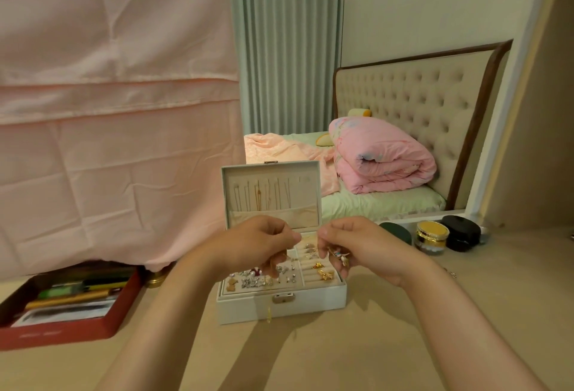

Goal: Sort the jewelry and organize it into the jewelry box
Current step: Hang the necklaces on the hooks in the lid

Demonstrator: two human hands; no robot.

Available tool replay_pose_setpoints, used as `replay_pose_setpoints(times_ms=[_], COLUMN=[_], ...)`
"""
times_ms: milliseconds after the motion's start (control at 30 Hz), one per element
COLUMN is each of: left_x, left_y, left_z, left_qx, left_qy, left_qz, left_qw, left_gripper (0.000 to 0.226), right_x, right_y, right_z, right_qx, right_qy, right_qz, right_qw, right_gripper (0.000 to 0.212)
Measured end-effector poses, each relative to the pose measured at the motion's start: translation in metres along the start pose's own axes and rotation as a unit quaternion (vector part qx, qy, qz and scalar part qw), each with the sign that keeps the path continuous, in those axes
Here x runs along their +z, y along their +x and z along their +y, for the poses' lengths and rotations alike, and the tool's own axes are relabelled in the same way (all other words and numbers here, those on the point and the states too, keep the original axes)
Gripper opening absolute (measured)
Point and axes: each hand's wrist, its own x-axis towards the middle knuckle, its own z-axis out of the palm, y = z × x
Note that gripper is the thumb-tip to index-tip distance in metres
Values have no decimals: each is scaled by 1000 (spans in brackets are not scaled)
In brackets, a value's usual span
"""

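The left hand (257, 244) and right hand (360, 246) hover close together over the open jewelry box (281, 305), fingers curled in; the right pinches a small gold cluster (340, 256), too tangled to name; the left pinches a gold piece (275, 261), mostly hidden by its fingers; the box sits on the tabletop (341, 353), its lid upright with necklaces (264, 196) hanging inside; earrings (257, 279) lie partly hidden beneath the hands; a red tray (62, 336) is cut off at the left edge.
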Motion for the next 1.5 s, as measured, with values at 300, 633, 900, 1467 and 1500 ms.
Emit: replay_pose_setpoints(times_ms=[300,633,900,1467,1500], left_x=[-22,-30,-36,-83,-86], left_y=[-22,-17,7,71,80], left_z=[-2,28,86,47,45], left_qx=[-66,111,106,98,100], left_qy=[88,-235,-61,-215,-193], left_qz=[7,-104,-82,64,97], left_qw=[994,960,989,970,971], left_gripper=[48,23,20,21,19], right_x=[0,0,1,-41,-44], right_y=[-16,-23,1,86,94], right_z=[5,5,-64,-99,-98], right_qx=[21,27,-48,-68,-75], right_qy=[152,98,148,-16,-34], right_qz=[45,-37,-43,129,140], right_qw=[987,994,987,989,987], right_gripper=[53,39,26,29,30])
